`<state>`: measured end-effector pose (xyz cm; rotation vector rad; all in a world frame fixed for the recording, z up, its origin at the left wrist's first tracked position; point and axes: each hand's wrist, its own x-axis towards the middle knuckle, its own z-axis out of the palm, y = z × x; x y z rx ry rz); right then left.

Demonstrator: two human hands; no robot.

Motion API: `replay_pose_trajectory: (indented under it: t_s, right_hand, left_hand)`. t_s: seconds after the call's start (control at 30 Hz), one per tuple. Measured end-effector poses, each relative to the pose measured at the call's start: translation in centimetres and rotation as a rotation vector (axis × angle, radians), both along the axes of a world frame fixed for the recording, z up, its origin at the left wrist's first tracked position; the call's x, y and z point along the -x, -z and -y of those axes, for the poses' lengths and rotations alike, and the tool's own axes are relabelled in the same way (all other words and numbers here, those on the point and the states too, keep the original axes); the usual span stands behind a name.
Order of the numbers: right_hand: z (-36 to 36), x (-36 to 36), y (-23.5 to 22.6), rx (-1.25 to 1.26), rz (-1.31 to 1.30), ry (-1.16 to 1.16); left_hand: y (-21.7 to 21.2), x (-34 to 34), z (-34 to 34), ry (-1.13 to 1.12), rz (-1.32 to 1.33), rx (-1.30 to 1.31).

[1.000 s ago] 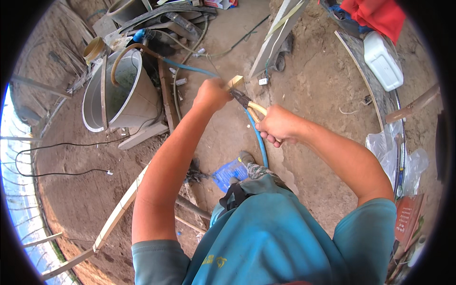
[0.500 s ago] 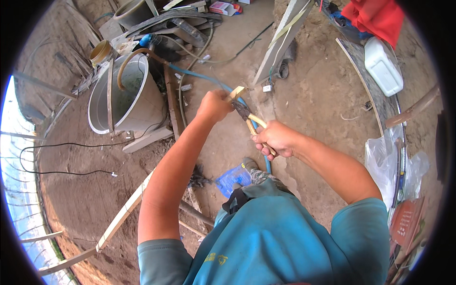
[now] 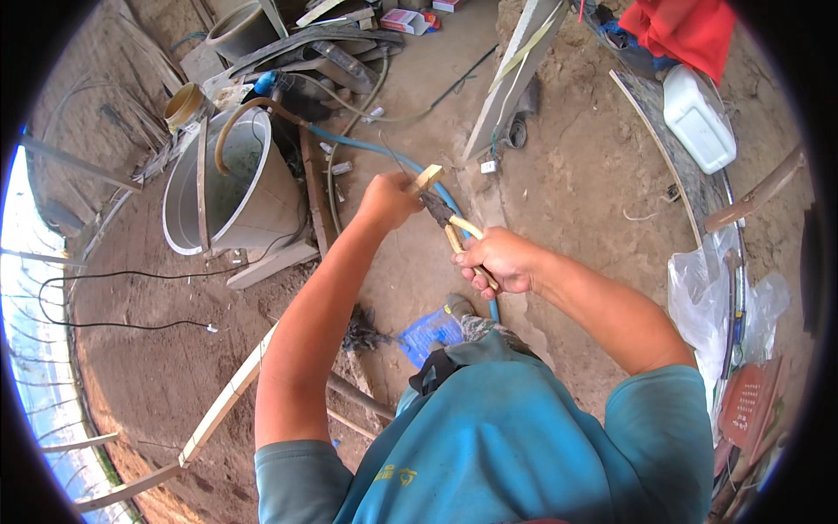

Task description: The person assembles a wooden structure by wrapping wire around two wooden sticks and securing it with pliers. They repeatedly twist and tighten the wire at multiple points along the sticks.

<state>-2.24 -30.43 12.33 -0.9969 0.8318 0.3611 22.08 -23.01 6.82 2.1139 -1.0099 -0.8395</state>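
Left hand (image 3: 388, 199) fingers grip a flat bamboo strip (image 3: 428, 178); right hand (image 3: 499, 259) fingers squeeze yellow-handled pliers (image 3: 454, 229).

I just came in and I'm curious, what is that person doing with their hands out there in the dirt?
The person is standing on bare dirt ground, working with pliers. The right hand grips the pliers by their pale handles, and the jaws bite at a small pale piece that the left hand pinches. A blue hose runs along the ground underneath, and a big grey bucket lies nearby.
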Motion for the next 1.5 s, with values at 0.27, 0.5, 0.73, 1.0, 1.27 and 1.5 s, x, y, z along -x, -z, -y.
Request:
replay_pose_trajectory:
  t_s: [0.27, 0.5, 0.73, 1.0, 1.27, 1.5]
  right_hand:
    - [-0.1, 0.1, 0.7, -0.056, 0.028, 0.019]
    - [-1.2, 1.2, 2.4, 0.089, 0.044, 0.064]
    - [-0.6, 6.6, 4.7, 0.002, 0.083, 0.274]
    - [-2.9, 15.0, 2.6, 0.841, 0.093, 0.406]
    - [-1.4, 27.0, -5.6, 1.731, -0.383, 0.855]
    - [4.1, 37.7, -7.9, 1.821, -1.157, 0.523]
  left_hand:
    - [0.3, -0.2, 0.1, -0.019, -0.075, 0.016]
    - [-1.6, 0.0, -0.3, 0.046, -0.140, -0.018]
    - [-2.7, 0.6, -0.2, 0.128, -0.220, -0.047]
    - [-1.5, 1.9, 0.3, 0.249, -0.437, 0.102]
    - [-2.9, 4.8, 1.1, 0.235, -0.345, 0.085]
    - [-2.9, 5.2, -0.2, 0.304, -0.476, 0.116]
